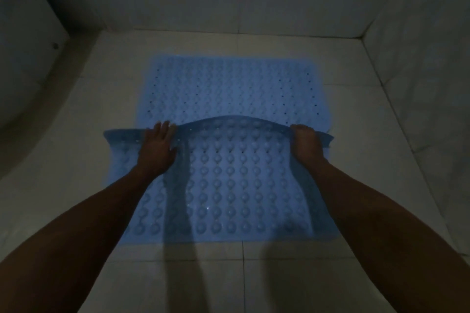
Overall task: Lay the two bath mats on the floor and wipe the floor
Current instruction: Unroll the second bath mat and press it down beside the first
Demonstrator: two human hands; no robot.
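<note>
1. My two bare forearms come in from the bottom corners, both stretched forward and down, converging on the near mat [229,180].
2. My left hand [157,146] sits back-up on the near mat's far edge, left of centre. Fingers are extended over the edge with the tips past it, and the thumb is on the mat's upper surface. Looks like a loose hold on the edge; whether the fingers curl under is hidden.
3. My right hand [306,141] is at the same far edge, right side, with knuckles bent and fingers wrapped over the rim, gripping it.
4. The near mat is light blue, translucent, covered in rows of round bumps with small holes between them. Its near edge lies on the tiled floor [76,211]. Its far edge is lifted and bows up in an arch between my hands, and the corners outside each hand droop.
5. The far mat [229,84] is the same blue with the same bumps and holes. It lies flat on the floor just beyond, and the raised edge overlaps its near side.
6. Light is dim; tiled walls close in at the back and right.
</note>
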